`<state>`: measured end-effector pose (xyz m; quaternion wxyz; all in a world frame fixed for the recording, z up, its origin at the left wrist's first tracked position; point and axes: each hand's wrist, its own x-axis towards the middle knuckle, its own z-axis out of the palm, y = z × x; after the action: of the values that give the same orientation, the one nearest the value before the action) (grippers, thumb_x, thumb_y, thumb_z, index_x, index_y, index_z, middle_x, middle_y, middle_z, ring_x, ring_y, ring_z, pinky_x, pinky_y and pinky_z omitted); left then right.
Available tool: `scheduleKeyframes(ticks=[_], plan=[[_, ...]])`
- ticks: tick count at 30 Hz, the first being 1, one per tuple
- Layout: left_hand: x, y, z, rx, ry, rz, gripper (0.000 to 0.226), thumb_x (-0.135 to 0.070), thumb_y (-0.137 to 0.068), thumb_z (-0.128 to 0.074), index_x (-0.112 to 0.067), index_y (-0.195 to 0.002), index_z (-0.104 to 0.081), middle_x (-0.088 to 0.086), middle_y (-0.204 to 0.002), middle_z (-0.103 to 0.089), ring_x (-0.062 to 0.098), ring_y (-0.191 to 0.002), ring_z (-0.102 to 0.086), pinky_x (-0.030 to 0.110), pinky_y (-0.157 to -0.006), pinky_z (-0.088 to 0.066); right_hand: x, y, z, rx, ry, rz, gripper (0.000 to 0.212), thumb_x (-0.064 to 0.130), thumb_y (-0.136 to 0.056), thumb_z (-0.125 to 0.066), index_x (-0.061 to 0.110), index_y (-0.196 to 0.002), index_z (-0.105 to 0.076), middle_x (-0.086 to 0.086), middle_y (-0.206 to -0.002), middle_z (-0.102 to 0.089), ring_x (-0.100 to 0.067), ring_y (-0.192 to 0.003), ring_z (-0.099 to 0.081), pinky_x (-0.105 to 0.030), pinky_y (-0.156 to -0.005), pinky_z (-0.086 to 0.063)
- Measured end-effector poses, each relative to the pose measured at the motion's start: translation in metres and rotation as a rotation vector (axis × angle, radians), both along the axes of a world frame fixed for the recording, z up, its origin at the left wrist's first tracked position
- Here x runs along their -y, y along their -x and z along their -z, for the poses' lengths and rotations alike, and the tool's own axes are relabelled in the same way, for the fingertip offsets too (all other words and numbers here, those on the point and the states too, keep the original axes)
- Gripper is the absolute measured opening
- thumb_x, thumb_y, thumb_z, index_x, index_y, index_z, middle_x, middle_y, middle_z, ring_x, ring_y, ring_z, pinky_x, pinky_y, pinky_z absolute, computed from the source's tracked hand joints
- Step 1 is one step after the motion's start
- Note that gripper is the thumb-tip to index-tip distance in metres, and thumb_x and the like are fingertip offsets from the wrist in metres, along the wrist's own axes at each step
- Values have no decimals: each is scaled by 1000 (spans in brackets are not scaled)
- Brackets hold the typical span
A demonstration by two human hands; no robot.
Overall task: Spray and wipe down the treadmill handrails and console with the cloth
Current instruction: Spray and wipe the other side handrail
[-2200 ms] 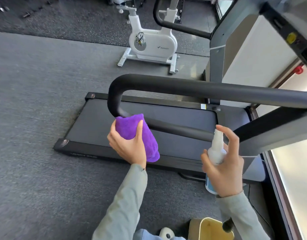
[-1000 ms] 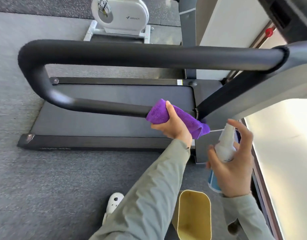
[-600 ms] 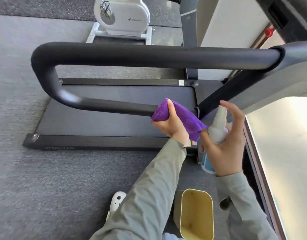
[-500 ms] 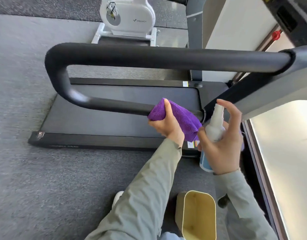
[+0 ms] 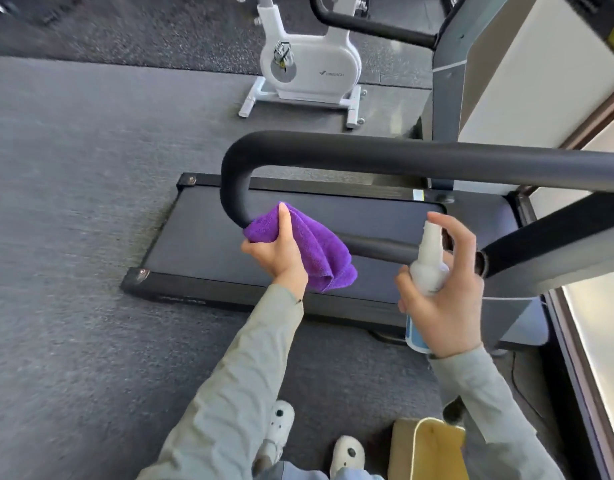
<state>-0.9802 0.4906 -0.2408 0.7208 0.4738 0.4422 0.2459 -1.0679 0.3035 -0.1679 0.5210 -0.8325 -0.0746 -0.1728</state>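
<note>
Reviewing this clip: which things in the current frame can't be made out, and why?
Head view only:
- Treadmill console: cut off by the top right edge, so its state cannot be told.
- Spray bottle label: covered by the right hand.
- Lower handrail under the purple cloth: hidden by the cloth and the left hand, so its cleanliness cannot be judged.
- Yellow container: cut off by the bottom edge.
- Exercise bike logo: too small to read.

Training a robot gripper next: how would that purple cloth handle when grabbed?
Probably floppy: the purple terry cloth drapes in folds below the left hand gripping it. Likely light, held by one hand. Its fuzzy pile should resist slipping.
</note>
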Motion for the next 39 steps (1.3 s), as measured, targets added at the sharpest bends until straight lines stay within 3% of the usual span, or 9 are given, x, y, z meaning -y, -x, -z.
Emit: scheduleKeyframes(ticks=[5, 10, 13, 16, 20, 25, 30, 34, 39], plan=[[-51, 8, 4, 46, -394, 130, 66, -42, -70, -84, -17, -119, -46, -12, -106, -62, -2, -93, -62, 27, -92, -51, -27, -5, -5, 21, -10, -23, 71, -11, -77, -61, 33, -128, -39, -11, -84, -60, -35, -53, -55, -51, -54, -52], [-93, 16, -11, 139, -714, 365, 72, -46, -64, -83, -27, -124, -47, -18, -118, -58, -11, -106, -54, 2, -87, -37, -52, -5, -7, 24, -13, -28, 72, -14, -76, -61, 34, -126, -40, -10, -86, -60, -37, -52, -53, -50, -52, -51], [-108, 16, -30, 203, -859, 463, 71, -41, -65, -84, -34, -125, -46, -17, -124, -57, -1, -115, -54, 12, -95, -40, -61, -2, -7, 30, -8, -23, 72, -14, -77, -61, 34, -126, -40, -7, -82, -58, -38, -49, -51, -50, -51, -50], [-111, 10, -67, 282, -1044, 533, 73, -55, -62, -82, -40, -124, -45, -26, -122, -54, -2, -113, -52, 10, -94, -37, -65, 0, -10, 44, -19, -5, 72, -13, -77, -61, 35, -126, -41, -2, -76, -54, -37, -47, -47, -48, -48, -50], [-112, 2, -99, 311, -1315, 659, 80, -61, -65, -78, -18, -127, -53, -11, -124, -57, 13, -110, -54, 17, -91, -35, -66, 1, -16, 95, -23, 32, 71, -12, -76, -62, 34, -126, -41, 0, -67, -49, -31, -45, -44, -34, -47, -46], [-109, 4, -111, 306, -1429, 697, 78, -60, -65, -78, -15, -125, -56, -3, -121, -59, 19, -107, -54, 20, -88, -35, -57, 2, -24, 142, -14, 49, 69, -10, -77, -62, 31, -128, -40, 3, -74, -53, -27, -45, -47, -29, -46, -45], [-104, -5, -141, 255, -1664, 832, 81, -77, -59, -66, -24, -120, -58, -7, -116, -60, 21, -101, -53, 35, -81, -42, -43, 3, -33, 139, -40, 63, 62, 2, -77, -57, 30, -129, -40, -2, -78, -58, -34, -46, -51, -45, -48, -50], [-97, -7, -160, 181, -1738, 931, 79, -78, -56, -65, -27, -116, -59, -8, -111, -60, 21, -99, -53, 37, -81, -41, -35, 2, -37, 163, -64, 65, 61, 2, -77, -57, 30, -128, -40, -4, -77, -59, -34, -48, -53, -46, -50, -51], [-65, -13, -177, 72, -2006, 991, 89, -88, -56, -50, -22, -114, -58, -2, -106, -62, 27, -96, -55, 41, -83, -41, -29, 2, -42, 181, -66, 41, 63, -3, -78, -60, 28, -129, -41, -11, -64, -56, -37, -47, -52, -47, -50, -50]])
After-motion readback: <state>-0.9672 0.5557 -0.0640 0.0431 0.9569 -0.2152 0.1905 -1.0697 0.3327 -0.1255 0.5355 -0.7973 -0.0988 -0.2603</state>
